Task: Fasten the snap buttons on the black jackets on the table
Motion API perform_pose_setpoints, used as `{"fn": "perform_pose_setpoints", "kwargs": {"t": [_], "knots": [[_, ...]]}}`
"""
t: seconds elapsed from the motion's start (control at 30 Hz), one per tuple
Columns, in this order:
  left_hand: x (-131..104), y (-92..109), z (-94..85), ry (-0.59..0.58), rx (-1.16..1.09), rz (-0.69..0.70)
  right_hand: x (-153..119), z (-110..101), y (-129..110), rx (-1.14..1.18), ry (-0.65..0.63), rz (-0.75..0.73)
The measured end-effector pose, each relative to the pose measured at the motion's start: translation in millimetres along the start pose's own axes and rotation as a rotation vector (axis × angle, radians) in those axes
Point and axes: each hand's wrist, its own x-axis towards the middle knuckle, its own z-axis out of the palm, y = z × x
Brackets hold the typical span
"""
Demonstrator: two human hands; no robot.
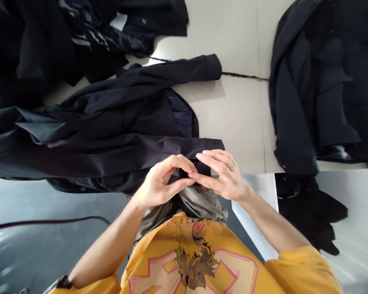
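Note:
A dark jacket [110, 118] lies on the table, its collar end off to the left and one sleeve [159, 149] along the near edge. My left hand [168, 177] is closed in a pinch just in front of that sleeve's cuff. My right hand [221, 173] meets it there, thumb and index fingertips together by the left fingertips, its other fingers loosely bent. Anything between the fingertips is too small or hidden to make out. The second sleeve [178, 71] stretches across the table behind, cuff to the right.
More dark garments [49, 41] are heaped at the back left. Another dark jacket [322, 90] lies at the right and hangs over the edge. The pale table [239, 118] has a dark seam across it. Dark cloth pieces [309, 212] lie lower right; a cable [49, 222] runs at left.

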Motion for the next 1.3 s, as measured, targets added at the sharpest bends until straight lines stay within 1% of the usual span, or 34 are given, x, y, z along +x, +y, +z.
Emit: {"fn": "perform_pose_setpoints", "kwargs": {"t": [0.13, 0.33, 0.5, 0.6, 0.8, 1.0, 1.03, 1.1, 1.17, 1.2, 1.23, 1.3], "knots": [[-7, 3, -1.1, 0.009, 0.006, -0.013, 5, -2, -4, 0.045, -0.021, -0.002], [-12, 6, -4.9, -0.010, 0.029, 0.018, 11, -3, -11, 0.155, -0.087, 0.040], [-16, 6, -4.3, 0.024, 0.128, 0.043, 16, -2, -15, 0.262, -0.157, 0.091], [-16, 8, -1.5, 0.031, 0.169, 0.028, 17, -1, -17, 0.255, -0.192, 0.093], [-14, 15, 2.6, 0.038, 0.284, 0.015, 17, 1, -19, 0.210, -0.224, 0.093], [-16, 18, -2.9, -0.012, 0.288, 0.029, 19, 0, -21, 0.237, -0.226, 0.114], [-16, 19, -4.4, -0.006, 0.298, 0.031, 19, -1, -21, 0.241, -0.229, 0.118], [-14, 22, -6.9, 0.057, 0.379, 0.048, 21, -1, -21, 0.243, -0.237, 0.123], [-11, 26, -7.9, 0.157, 0.549, 0.085, 22, -2, -22, 0.231, -0.247, 0.123], [-9, 28, -7.6, 0.189, 0.647, 0.103, 23, -2, -23, 0.218, -0.253, 0.123], [-7, 30, -6.8, 0.202, 0.739, 0.121, 24, -1, -24, 0.201, -0.257, 0.121], [-4, 32, -3.8, 0.172, 0.879, 0.154, 25, -1, -28, 0.159, -0.259, 0.111]]}}
